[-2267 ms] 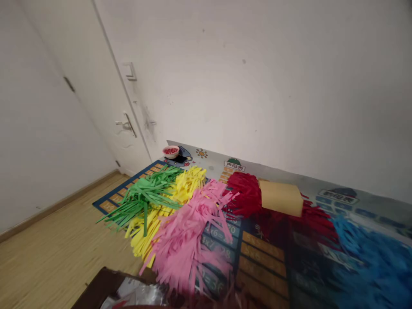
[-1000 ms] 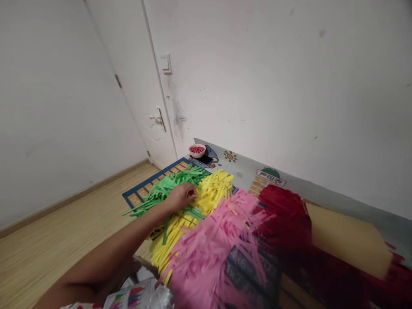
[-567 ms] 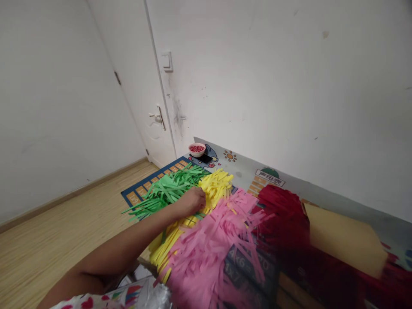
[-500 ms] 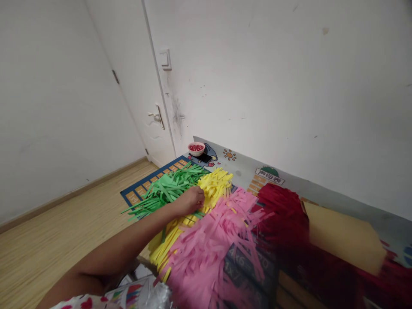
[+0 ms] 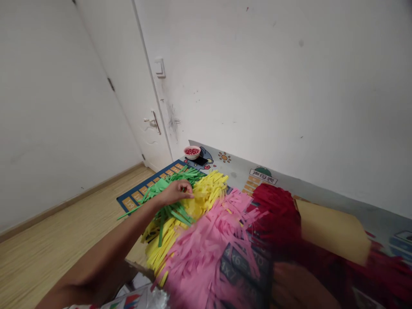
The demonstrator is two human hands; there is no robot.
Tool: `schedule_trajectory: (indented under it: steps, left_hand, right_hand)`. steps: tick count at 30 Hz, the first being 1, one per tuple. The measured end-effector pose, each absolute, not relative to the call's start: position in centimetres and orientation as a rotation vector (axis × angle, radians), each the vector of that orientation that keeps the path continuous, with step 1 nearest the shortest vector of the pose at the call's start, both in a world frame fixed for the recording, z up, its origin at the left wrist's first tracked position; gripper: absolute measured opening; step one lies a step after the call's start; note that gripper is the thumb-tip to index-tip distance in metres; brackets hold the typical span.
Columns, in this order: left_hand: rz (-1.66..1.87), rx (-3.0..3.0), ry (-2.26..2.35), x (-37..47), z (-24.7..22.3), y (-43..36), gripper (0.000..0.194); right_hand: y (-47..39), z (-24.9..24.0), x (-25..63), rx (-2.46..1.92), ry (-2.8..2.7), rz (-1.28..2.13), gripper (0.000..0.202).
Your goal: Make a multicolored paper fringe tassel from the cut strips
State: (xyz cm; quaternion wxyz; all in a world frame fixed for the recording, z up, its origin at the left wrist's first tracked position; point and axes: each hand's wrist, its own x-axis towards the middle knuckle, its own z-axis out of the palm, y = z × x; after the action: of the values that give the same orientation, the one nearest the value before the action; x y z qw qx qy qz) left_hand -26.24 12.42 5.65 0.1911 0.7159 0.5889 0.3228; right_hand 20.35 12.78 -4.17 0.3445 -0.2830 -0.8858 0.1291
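Observation:
My left hand [image 5: 177,192] is just above the line where green paper strips [image 5: 161,189] meet yellow paper strips [image 5: 207,191]. Its fingers are curled, with a gap between thumb and fingertips, and I see nothing held. Pink paper strips [image 5: 214,234] spread in front of the yellow ones, toward me. Low on the right, my right hand [image 5: 299,283] is a dark blur beside the dark red strips [image 5: 277,210]; its fingers cannot be made out.
A tan sheet or board [image 5: 331,227] lies among the red strips. At the back corner a small bowl [image 5: 192,153] of red bits sits by a dark flat object [image 5: 201,160]. Printed mats cover the table, whose back meets the white wall [image 5: 257,86]. A door [image 5: 141,103] stands left.
My left hand has moved left and up off the yellow strips, and its fingers have loosened. My right hand has come into view at lower right. The view has shifted slightly.

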Motion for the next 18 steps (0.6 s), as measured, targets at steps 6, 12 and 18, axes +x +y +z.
schedule_trajectory:
  steps: [6,12,18]
  left_hand:
    - [1.031,2.091,1.611,-22.4,10.1,10.9,0.034]
    - [0.945,2.357,1.505,-15.5,12.0,10.1,0.020]
    - [1.323,2.532,2.069,-7.5,7.0,6.5,0.042]
  right_hand:
    - [12.5,2.0,5.8,-0.668,-1.833,1.366,0.037]
    - [14.9,4.3,-2.8,-0.403,-0.694,2.291,0.047]
    - [14.9,4.9,1.3,-0.444,-0.561,2.122,0.033]
